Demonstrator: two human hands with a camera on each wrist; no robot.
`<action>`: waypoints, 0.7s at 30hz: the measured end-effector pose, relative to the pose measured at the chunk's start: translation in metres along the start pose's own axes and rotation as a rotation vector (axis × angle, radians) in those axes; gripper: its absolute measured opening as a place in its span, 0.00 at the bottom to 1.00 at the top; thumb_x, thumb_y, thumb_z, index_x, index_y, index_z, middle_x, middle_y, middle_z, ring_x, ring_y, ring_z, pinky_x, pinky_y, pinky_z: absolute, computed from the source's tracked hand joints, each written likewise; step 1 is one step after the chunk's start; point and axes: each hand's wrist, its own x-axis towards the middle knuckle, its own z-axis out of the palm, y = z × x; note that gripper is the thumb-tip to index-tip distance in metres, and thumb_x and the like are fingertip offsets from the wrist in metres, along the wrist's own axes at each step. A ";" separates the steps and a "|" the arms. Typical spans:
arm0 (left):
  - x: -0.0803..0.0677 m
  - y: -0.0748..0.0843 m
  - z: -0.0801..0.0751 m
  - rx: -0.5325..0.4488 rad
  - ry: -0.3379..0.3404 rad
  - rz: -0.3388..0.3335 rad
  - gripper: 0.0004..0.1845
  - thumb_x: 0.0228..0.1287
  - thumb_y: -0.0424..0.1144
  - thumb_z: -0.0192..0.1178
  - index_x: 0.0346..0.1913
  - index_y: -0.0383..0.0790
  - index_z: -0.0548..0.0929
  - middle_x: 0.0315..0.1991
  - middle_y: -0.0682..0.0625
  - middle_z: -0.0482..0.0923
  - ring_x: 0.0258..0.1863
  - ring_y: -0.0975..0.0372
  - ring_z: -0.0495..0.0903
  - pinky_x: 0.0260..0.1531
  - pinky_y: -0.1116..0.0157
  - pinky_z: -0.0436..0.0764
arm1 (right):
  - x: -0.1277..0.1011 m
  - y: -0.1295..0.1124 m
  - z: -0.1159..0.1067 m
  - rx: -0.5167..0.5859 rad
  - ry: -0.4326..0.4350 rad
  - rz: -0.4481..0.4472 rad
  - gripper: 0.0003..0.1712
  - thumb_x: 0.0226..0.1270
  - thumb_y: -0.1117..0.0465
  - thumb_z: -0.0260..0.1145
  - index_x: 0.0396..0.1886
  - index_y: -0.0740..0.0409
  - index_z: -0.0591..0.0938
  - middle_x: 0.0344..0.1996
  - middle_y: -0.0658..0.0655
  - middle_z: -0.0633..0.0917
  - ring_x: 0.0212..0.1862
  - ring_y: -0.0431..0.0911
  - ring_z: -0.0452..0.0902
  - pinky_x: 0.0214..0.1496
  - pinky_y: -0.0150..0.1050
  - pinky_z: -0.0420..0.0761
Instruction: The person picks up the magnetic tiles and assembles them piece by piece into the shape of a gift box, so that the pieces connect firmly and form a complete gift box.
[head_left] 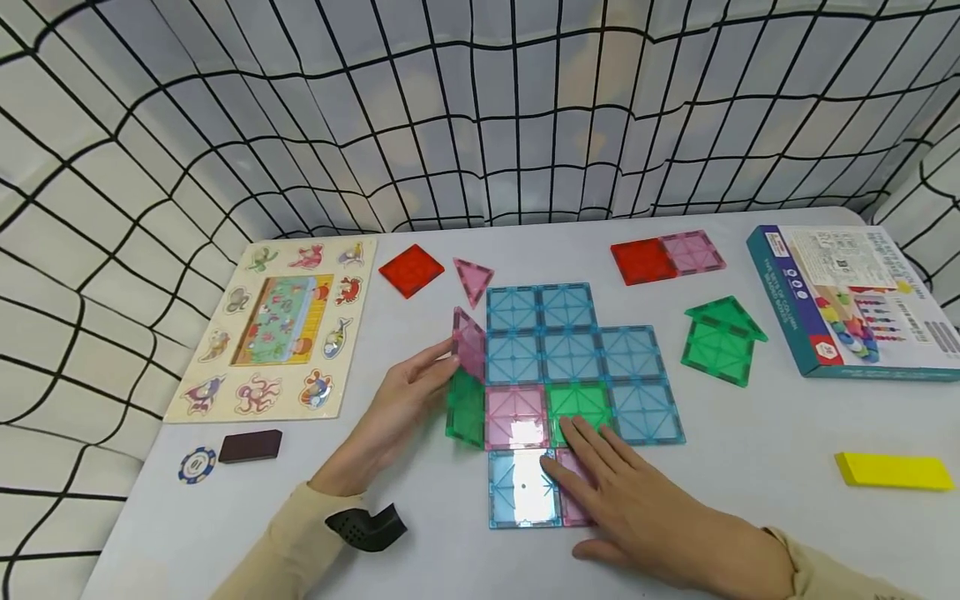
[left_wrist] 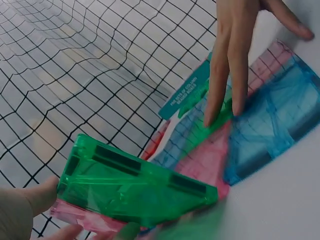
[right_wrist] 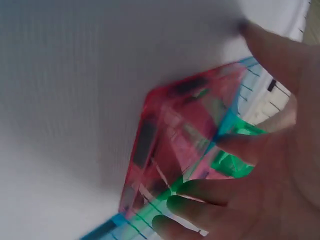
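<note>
While right hand (head_left: 637, 500) presses flat, fingers straight, on near pink tile (head_left: 573, 492), left hand (head_left: 405, 400) pinches upright pink tile (head_left: 469, 343) at mat's left edge.

We get bright, even overhead light in the head view, with white glare on the pink tile (head_left: 515, 418) and soft shadows just beside it. Grid backdrop (head_left: 480, 108) bows at the edges. Right wrist view is heavily blurred; left wrist view is sharper, foreground soft.
</note>
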 end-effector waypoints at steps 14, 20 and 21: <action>0.005 0.004 0.008 -0.032 -0.078 -0.032 0.29 0.85 0.45 0.47 0.80 0.33 0.62 0.77 0.39 0.65 0.78 0.46 0.61 0.77 0.44 0.60 | 0.024 -0.005 -0.010 -0.468 0.070 -0.222 0.38 0.77 0.33 0.57 0.73 0.52 0.76 0.64 0.65 0.82 0.62 0.61 0.81 0.55 0.54 0.87; 0.007 0.004 0.008 -0.047 -0.091 -0.042 0.30 0.85 0.46 0.48 0.80 0.33 0.61 0.77 0.40 0.64 0.78 0.47 0.60 0.77 0.44 0.61 | 0.019 0.007 -0.043 -0.303 0.059 -0.322 0.31 0.72 0.52 0.73 0.70 0.57 0.78 0.56 0.53 0.87 0.54 0.47 0.86 0.51 0.44 0.89; 0.007 0.004 0.008 -0.051 -0.091 -0.042 0.30 0.85 0.45 0.48 0.80 0.33 0.61 0.77 0.39 0.65 0.78 0.47 0.60 0.77 0.45 0.61 | 0.021 0.011 -0.048 -0.276 0.064 -0.323 0.30 0.70 0.55 0.75 0.68 0.57 0.79 0.54 0.52 0.88 0.52 0.46 0.86 0.49 0.44 0.89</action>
